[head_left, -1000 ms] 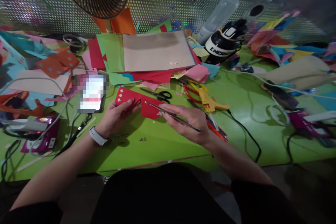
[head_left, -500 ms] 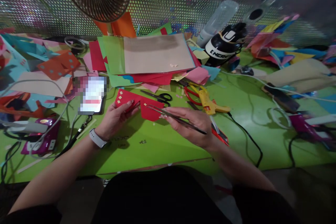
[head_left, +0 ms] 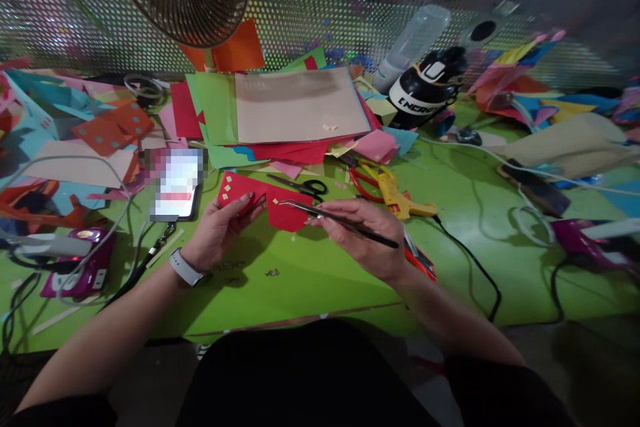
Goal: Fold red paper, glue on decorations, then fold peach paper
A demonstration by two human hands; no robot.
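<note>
Red card (head_left: 290,219), one, between my hands above the bench (head_left: 320,280), grasped by my left hand (head_left: 213,233); tweezers (head_left: 345,219), gripped in my right hand (head_left: 370,237), slanting leftward, tips beside a pale square (head_left: 276,201).

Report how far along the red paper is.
Three pale squares look done on the left part of the red paper. The left hand holds it; the tweezers in the right hand point at a lone square on its right part. Most of that part looks bare, so more squares may be left; how many, I cannot tell.
</note>
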